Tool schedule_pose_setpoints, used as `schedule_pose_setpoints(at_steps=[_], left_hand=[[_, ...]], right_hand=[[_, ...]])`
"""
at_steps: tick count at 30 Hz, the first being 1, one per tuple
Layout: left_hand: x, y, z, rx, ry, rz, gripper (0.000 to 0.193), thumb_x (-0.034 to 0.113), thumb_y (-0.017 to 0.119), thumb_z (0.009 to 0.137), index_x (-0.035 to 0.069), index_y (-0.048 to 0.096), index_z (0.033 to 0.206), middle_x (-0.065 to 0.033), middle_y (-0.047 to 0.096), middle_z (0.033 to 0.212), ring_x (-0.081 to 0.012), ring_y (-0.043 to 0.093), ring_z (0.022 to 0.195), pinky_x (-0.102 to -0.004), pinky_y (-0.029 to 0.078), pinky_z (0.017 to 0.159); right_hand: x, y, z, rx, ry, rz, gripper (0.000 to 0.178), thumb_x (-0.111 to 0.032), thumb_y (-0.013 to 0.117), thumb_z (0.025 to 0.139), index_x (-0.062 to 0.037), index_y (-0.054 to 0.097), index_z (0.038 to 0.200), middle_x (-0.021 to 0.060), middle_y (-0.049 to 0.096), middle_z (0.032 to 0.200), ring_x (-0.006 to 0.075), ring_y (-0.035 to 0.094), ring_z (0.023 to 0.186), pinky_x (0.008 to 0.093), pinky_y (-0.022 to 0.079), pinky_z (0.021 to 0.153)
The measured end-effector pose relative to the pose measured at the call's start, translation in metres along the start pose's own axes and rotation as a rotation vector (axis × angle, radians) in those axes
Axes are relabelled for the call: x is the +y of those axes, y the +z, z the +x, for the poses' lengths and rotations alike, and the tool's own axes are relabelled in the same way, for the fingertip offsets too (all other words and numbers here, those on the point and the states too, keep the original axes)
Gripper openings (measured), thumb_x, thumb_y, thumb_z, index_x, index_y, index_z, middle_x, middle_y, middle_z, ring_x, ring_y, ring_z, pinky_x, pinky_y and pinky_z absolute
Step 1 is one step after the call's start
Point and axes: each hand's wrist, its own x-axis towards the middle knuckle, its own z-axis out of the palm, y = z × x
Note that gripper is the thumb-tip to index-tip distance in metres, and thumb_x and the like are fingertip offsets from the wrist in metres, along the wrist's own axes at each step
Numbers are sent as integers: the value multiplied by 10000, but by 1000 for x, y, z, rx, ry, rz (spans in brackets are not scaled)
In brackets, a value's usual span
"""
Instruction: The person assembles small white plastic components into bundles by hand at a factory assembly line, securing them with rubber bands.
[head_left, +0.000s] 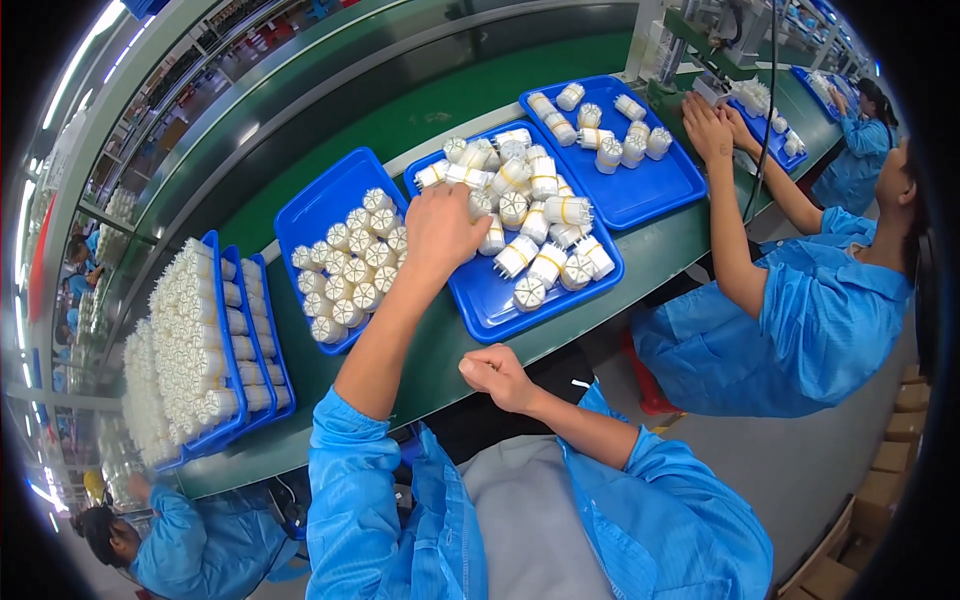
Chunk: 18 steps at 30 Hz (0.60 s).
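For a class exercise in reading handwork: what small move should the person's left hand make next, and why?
Perhaps the left hand should close around a yellow-banded white cylinder in the blue rectangular plastic tray beneath it. It reaches among jumbled cylinders there, though its grip is hidden; the blue plastic tray of upright cylinders just left has bare space.

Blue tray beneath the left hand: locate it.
In the head view's centre, the middle tray sits on the green table between the left flat tray and the sparser right tray.
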Motion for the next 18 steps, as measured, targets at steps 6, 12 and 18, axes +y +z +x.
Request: schedule_pose_setpoints(at_steps=[6,12,18], left_hand=[[9,-24,-32,9,-447,-1106,319,187,718,794,-6,570,1001,-132,663,942,-191,648,890,-306,517,782],[23,-49,-94,65,-477,-1928,326,108,612,877,18,439,1139,-183,626,1041,-254,649,911,-353,531,820],[32,-62,-120,133,-494,-2077,373,163,566,918,-8,446,1227,-183,597,1103,-260,635,961,-357,522,847]], right_hand=[[2,-4,-1,7,13,13,441,-241,494,982,-64,377,595,-46,326,564,47,283,543,267,250,480],[-1,-1,1,18,29,-24,440,-227,494,977,-54,397,584,-42,352,550,48,295,531,264,247,473],[1,1,2,47,20,-47,443,-227,489,983,-50,411,583,-42,362,538,47,296,512,267,237,457]])
